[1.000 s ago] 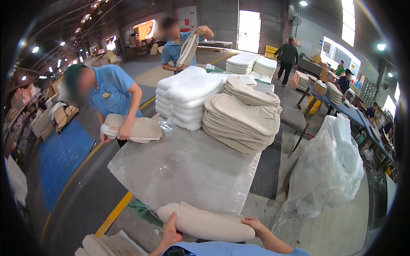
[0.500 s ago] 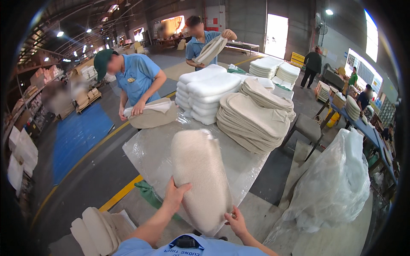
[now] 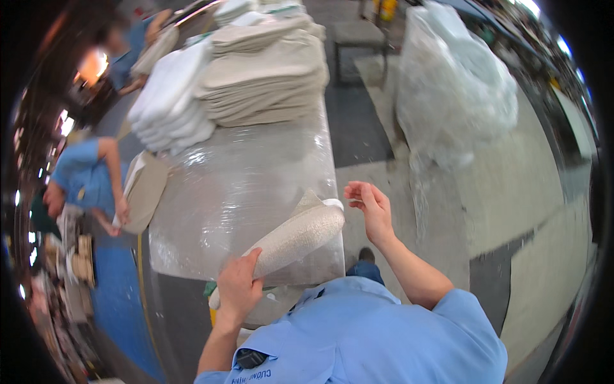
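A beige fabric cushion [image 3: 294, 238], long and rounded, is tilted over the near edge of the plastic-covered table [image 3: 236, 185]. White padding shows at its far right end, beside a raised corner of cloth. My left hand [image 3: 239, 283] grips the cushion near its lower left end, thumb on top. Apart from it, just past that white end, my right hand [image 3: 371, 208] is raised with nothing in it, fingers partly spread.
Stacked beige fabric covers [image 3: 265, 77] and folded white pads [image 3: 169, 99] fill the table's far end. At left, a co-worker [image 3: 86, 173] in blue handles a beige piece [image 3: 147, 192]; another stands farther back. A chair [image 3: 361, 33] and a large clear plastic bag [image 3: 451, 89] stand right.
My right hand has let go of the cushion and lifted away to the right. The cushion has swung from upright to slanting, its far end now toward the right. The view has turned.
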Motion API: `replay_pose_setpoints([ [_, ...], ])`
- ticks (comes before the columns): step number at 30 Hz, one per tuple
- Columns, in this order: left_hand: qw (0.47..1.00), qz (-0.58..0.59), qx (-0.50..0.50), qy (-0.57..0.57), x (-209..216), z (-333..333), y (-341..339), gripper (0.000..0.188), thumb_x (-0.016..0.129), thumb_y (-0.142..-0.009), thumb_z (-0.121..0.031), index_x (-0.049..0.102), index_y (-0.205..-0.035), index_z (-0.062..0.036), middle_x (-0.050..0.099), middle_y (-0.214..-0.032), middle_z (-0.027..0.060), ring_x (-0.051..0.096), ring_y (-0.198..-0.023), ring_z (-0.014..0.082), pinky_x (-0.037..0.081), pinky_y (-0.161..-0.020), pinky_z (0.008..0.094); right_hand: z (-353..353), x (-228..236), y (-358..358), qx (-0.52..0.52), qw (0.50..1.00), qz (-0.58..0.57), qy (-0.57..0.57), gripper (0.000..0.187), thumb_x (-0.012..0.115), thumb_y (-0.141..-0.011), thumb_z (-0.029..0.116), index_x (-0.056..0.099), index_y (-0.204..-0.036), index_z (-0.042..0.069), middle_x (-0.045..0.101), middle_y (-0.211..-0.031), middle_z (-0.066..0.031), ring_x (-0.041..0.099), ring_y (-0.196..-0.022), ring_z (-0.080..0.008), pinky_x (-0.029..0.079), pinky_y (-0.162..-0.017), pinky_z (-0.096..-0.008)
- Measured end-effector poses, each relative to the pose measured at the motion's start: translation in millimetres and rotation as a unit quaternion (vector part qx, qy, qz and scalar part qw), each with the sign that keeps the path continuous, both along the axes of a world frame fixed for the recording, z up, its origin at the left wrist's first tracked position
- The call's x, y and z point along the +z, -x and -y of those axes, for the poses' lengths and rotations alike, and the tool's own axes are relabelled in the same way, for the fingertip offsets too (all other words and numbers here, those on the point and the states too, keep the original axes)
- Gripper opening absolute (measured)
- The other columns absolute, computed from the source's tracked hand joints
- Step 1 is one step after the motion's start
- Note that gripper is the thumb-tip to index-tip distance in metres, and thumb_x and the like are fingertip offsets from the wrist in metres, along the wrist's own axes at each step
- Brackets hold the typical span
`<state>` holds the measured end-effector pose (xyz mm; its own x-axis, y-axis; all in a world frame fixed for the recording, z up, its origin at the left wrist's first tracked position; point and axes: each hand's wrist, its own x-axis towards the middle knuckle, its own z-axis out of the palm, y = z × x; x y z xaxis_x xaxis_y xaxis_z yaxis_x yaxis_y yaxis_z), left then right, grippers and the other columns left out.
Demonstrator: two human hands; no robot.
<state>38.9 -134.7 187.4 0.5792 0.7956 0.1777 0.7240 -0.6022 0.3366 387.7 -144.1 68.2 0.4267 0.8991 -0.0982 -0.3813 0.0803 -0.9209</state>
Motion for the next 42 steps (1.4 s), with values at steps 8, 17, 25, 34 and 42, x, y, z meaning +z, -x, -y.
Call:
replay_pose_setpoints([
  [8,0.976,-0.009,-0.144,0.161,-71,4,-15,0.075,0.084,-0.078,-0.017,0.061,-0.149,-0.0109,0.069,-0.14,0.0192,0.067,-0.126,0.0394,0.054,-0.108,0.0455,108,-84,30,-0.179,0.953,-0.127,0.209,0.029,0.058,-0.114,0.031,0.074,-0.112,0.006,0.074,-0.098,-0.0015,0.067,-0.088,-0.0113,0.053,-0.077,-0.0289],
  [17,0.877,-0.076,-0.135,0.456,-54,-45,-40,0.088,0.086,-0.078,-0.009,0.052,-0.16,-0.0078,0.053,-0.164,0.0176,0.053,-0.149,0.0314,0.04,-0.124,0.0423,128,-125,15,0.02,0.939,-0.159,0.304,0.027,0.063,-0.109,0.023,0.073,-0.131,0.009,0.074,-0.12,-0.002,0.067,-0.108,-0.0134,0.053,-0.09,-0.0342],
  [25,0.844,-0.003,0.046,0.535,-43,-108,-45,0.079,0.079,-0.079,0.003,0.057,-0.155,-0.0006,0.069,-0.14,0.0079,0.063,-0.131,0.0213,0.047,-0.114,0.0363,84,-140,28,0.093,0.945,-0.227,0.217,0.04,0.083,-0.094,0.013,0.061,-0.127,0.01,0.067,-0.116,-0.0004,0.063,-0.105,-0.0132,0.052,-0.092,-0.0312],
  [34,0.88,-0.012,-0.067,0.471,-43,-97,-124,0.085,0.081,-0.084,-0.001,0.047,-0.162,-0.0015,0.059,-0.156,0.0166,0.054,-0.145,0.0267,0.042,-0.121,0.0397,64,-175,45,-0.01,0.965,-0.253,0.074,0.021,0.081,-0.095,0.003,0.064,-0.107,0.007,0.067,-0.1,0.002,0.063,-0.092,-0.0087,0.053,-0.08,-0.0275],
  [42,0.825,-0.154,-0.273,0.47,-70,-104,-227,0.072,0.081,-0.085,-0.015,0.057,-0.151,-0.0009,0.059,-0.155,0.0219,0.057,-0.144,0.035,0.044,-0.12,0.043,75,-180,62,-0.108,0.932,-0.336,0.084,0.005,0.07,-0.105,0.01,0.068,-0.106,0.006,0.068,-0.094,0.0019,0.062,-0.085,-0.0082,0.053,-0.078,-0.0273],
])
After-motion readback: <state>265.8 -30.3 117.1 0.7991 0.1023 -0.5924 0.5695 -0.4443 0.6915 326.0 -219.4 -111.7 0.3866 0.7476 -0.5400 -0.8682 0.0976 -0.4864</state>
